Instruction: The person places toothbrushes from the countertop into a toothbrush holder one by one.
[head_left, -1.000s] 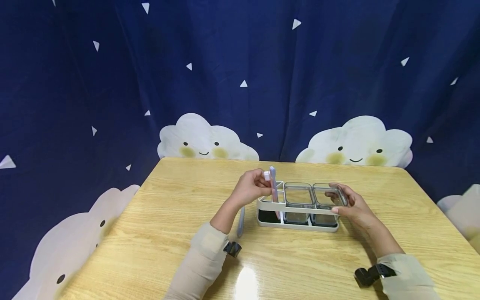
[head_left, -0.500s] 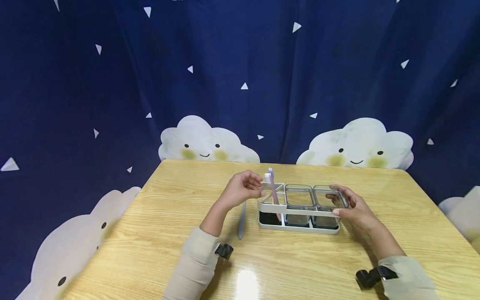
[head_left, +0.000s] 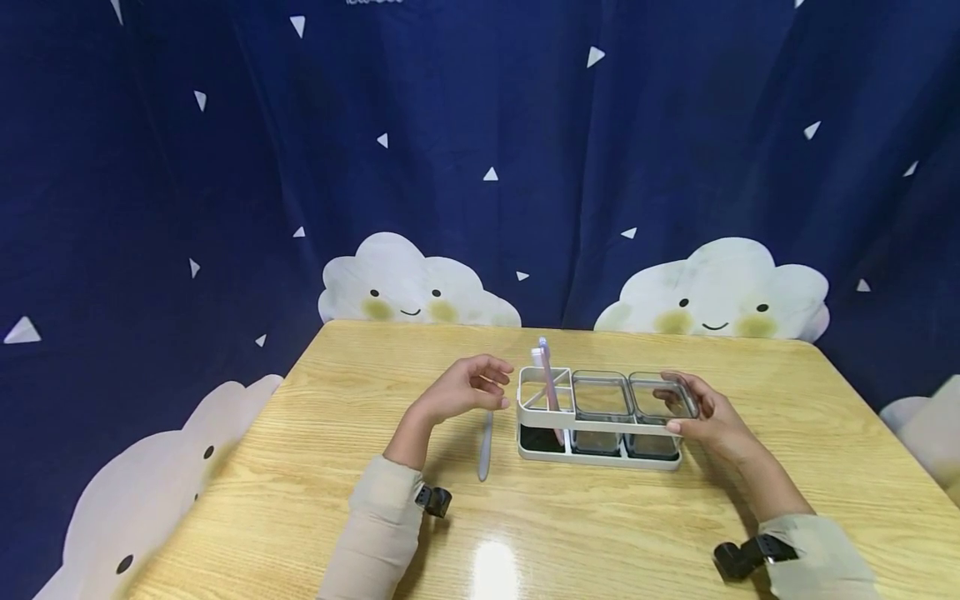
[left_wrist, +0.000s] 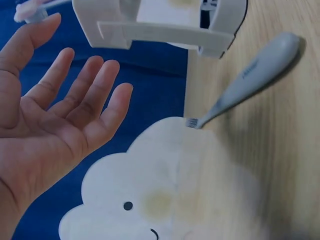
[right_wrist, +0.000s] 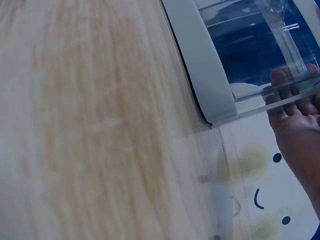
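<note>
A white toothbrush holder (head_left: 546,457) with two clear cups (head_left: 602,393) stands on the table. A pinkish toothbrush (head_left: 551,385), bristles up, leans in its divided left section. My right hand (head_left: 716,423) grips the holder's right end, thumb at the front and fingers behind the clear cup. To the left of the holder, my left hand (head_left: 463,390) hovers with fingers loosely spread, touching nothing. In the left wrist view its palm (left_wrist: 55,115) is bare. Below it a grey toothbrush (left_wrist: 257,75) lies on the table, its head partly hidden by the hand in the head view.
The wooden table (head_left: 600,533) reaches back to a dark blue curtain (head_left: 480,100) printed with white clouds and triangles. Black cameras are strapped to both wrists, over beige sleeves (head_left: 378,517).
My left hand has let go of the pinkish toothbrush, which now stands in the holder, and has drawn away to the left. The right hand keeps its grip on the holder.
</note>
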